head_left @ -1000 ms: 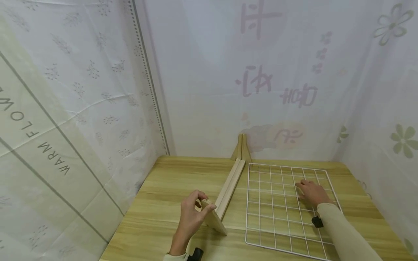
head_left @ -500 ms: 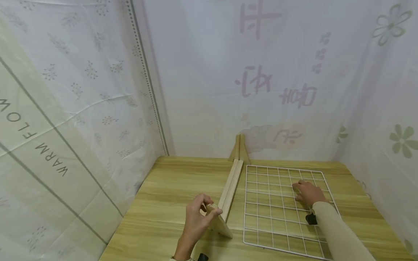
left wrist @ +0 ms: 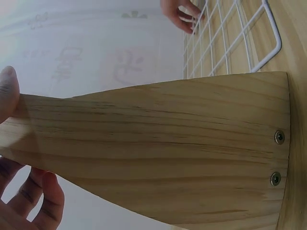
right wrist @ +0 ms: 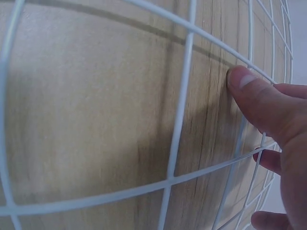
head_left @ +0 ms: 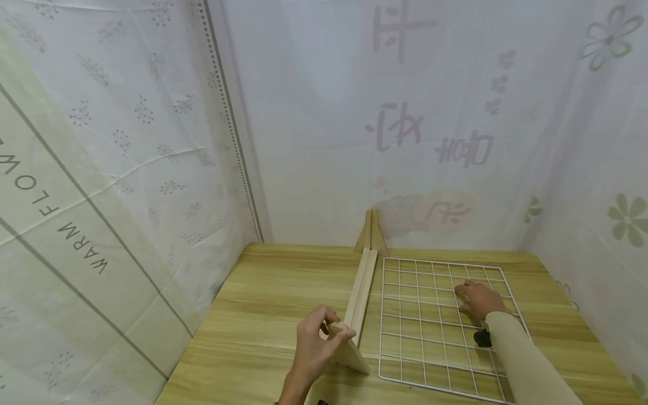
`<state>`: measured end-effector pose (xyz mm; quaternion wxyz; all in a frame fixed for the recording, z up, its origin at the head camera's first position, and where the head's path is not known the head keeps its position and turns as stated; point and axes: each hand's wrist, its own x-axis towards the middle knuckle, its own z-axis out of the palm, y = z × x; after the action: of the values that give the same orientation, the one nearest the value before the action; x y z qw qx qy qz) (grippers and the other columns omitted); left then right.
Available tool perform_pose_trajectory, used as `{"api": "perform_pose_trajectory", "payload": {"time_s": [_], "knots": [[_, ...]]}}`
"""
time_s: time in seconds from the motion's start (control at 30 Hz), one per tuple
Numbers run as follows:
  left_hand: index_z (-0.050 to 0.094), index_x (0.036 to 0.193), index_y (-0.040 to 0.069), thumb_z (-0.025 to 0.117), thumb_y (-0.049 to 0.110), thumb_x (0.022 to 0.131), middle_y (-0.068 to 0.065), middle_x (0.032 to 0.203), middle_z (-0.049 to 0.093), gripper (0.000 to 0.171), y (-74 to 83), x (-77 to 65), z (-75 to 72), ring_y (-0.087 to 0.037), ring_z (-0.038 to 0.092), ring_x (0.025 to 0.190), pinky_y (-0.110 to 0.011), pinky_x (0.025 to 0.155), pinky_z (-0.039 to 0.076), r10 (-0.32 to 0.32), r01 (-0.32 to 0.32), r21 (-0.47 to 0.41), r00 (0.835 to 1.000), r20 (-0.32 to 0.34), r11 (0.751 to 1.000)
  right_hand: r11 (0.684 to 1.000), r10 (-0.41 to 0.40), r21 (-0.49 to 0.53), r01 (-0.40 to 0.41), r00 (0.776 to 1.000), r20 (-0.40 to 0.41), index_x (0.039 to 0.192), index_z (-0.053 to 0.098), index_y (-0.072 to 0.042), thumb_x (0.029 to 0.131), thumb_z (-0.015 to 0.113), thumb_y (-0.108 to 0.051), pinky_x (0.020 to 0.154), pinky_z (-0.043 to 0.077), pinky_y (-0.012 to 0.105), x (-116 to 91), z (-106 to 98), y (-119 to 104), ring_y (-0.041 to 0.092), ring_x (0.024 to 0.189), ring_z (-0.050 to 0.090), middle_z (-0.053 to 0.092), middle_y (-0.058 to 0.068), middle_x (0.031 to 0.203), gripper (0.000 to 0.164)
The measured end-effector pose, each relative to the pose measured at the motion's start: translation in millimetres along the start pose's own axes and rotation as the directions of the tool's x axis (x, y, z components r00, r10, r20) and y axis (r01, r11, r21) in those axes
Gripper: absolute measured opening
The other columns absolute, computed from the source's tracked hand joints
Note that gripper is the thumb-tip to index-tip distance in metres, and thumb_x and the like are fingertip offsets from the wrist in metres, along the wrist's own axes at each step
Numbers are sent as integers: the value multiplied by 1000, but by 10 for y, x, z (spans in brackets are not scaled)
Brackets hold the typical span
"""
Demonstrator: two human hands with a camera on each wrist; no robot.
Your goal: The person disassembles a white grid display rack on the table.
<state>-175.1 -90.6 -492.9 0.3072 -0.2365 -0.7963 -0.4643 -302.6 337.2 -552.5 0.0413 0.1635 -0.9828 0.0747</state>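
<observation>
A wooden stand has two pale rails point(head_left: 361, 289) side by side, with a flared far support point(head_left: 371, 233) upright at the back. My left hand point(head_left: 319, 340) pinches the narrow top of the near end board point(head_left: 354, 357) between thumb and fingers. In the left wrist view this board point(left wrist: 158, 143) fills the middle, with two screws point(left wrist: 277, 158) by its wide base. To the right lies a white wire grid point(head_left: 425, 315). My right hand point(head_left: 481, 301) rests on its right part, fingertips touching the wires. Close up, the right thumb point(right wrist: 259, 100) is beside a wire crossing.
Everything sits on a wood-grain table point(head_left: 268, 281). Patterned fabric hangs at the left point(head_left: 126, 185), at the back point(head_left: 314, 140) and at the right point(head_left: 607, 169). The rails lie close along the grid's left side.
My left hand has shifted right and nearer with the near end board, swinging the rails towards the grid. The grid's far edge has slid slightly left and nearer with my right hand.
</observation>
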Motion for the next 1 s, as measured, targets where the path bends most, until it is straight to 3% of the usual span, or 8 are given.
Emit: {"api": "perform_pose_trajectory", "payload": {"time_s": [0.2,0.57,1.0], "knots": [[58,88,11,89,21,72,0,82,65,36,8,0,60,-5,56,71,-20,58,49,84,-85,-23,996,-25,996,999,28,21,-28,999,25,120,68,-4,76,86,-19,74,57,56,14,2,8,44,102,65,66,24,119,50],[59,87,11,91,18,68,1,79,64,38,46,-10,173,-5,53,66,-15,59,46,141,-143,-29,989,-55,989,996,60,64,-64,996,62,123,67,-2,79,84,-18,80,56,58,24,-18,14,47,107,63,63,28,124,51],[59,87,11,91,19,71,0,80,66,36,80,-20,231,-3,51,66,-13,60,45,121,-123,-26,992,-47,992,995,71,62,-74,997,37,124,67,-2,80,83,-14,78,56,57,60,52,63,47,104,65,64,27,122,49]]}}
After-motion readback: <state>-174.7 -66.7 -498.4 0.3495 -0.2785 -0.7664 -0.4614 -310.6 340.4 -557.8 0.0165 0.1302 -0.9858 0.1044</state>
